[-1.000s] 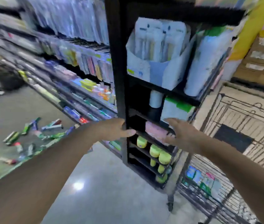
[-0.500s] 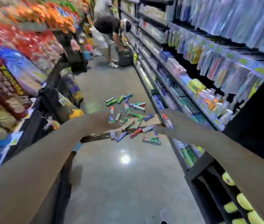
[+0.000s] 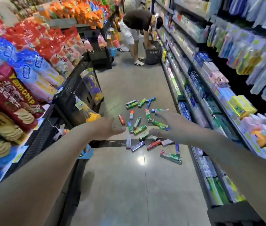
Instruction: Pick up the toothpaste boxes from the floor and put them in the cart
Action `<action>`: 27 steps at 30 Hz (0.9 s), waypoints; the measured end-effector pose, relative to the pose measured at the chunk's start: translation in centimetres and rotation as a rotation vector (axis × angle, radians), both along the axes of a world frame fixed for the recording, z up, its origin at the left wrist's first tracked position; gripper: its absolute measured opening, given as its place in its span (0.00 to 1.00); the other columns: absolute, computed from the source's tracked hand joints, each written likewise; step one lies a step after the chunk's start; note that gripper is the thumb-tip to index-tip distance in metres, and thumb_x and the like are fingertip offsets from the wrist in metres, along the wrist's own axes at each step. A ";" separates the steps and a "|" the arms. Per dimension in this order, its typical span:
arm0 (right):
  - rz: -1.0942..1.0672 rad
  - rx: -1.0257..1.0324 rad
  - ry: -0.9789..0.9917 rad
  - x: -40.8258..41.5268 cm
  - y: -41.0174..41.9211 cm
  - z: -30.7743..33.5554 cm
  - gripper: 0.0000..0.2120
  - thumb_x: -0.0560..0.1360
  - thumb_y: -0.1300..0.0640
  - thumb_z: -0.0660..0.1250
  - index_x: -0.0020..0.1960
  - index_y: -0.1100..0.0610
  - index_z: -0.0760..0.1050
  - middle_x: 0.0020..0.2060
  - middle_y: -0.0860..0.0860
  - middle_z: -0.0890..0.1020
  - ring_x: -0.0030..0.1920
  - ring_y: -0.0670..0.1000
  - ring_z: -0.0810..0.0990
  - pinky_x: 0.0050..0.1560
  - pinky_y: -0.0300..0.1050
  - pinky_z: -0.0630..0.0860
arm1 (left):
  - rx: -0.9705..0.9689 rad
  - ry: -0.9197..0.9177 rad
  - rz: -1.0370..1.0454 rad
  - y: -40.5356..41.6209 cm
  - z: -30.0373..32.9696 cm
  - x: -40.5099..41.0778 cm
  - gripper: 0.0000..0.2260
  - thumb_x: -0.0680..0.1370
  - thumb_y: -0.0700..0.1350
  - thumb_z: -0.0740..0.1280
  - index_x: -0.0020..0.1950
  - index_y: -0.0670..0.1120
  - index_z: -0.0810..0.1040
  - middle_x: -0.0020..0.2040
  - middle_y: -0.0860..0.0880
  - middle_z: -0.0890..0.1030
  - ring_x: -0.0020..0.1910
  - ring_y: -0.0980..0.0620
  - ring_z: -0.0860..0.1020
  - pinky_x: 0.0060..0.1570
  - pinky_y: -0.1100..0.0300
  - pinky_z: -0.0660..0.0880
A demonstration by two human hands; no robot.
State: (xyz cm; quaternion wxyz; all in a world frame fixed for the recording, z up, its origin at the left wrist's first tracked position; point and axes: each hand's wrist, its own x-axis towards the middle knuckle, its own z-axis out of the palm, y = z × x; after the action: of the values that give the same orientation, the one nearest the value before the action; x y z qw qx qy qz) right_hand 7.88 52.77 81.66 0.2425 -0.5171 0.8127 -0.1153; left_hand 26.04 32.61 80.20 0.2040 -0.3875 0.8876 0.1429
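Note:
Several toothpaste boxes [image 3: 140,129] lie scattered on the grey floor in the middle of the aisle, in green, blue, red and white; the nearest one [image 3: 170,156] lies to the right. Both my arms reach forward above the floor. My left hand [image 3: 106,128] has relaxed fingers and holds nothing. My right hand [image 3: 166,123] is spread, fingers straight, also holding nothing, and it covers part of the pile from this angle. The cart is out of view.
Snack bags fill the display [image 3: 23,79] on the left, with a black mesh rack [image 3: 73,88] below. Shelves of toiletries [image 3: 210,95] line the right. Farther down the aisle a person [image 3: 137,23] bends over a dark basket [image 3: 151,54].
The view has swung left from a black rack and the wire cart to the aisle with the scattered boxes. Both hands stay outstretched and hold nothing.

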 end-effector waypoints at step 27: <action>0.028 0.231 0.216 -19.8 -35.2 -11.3 0.48 0.71 0.24 0.54 0.81 0.53 0.50 0.80 0.52 0.54 0.79 0.54 0.53 0.75 0.55 0.56 | 0.048 -0.104 -0.204 -33.5 -9.5 -21.9 0.39 0.76 0.71 0.57 0.78 0.46 0.59 0.76 0.44 0.64 0.75 0.43 0.62 0.69 0.46 0.60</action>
State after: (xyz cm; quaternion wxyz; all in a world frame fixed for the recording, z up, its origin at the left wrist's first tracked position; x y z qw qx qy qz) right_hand -11.90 17.53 70.38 0.2132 -0.5064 0.8346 0.0383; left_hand 4.10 -0.90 70.69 0.2725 -0.2972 0.9069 0.1224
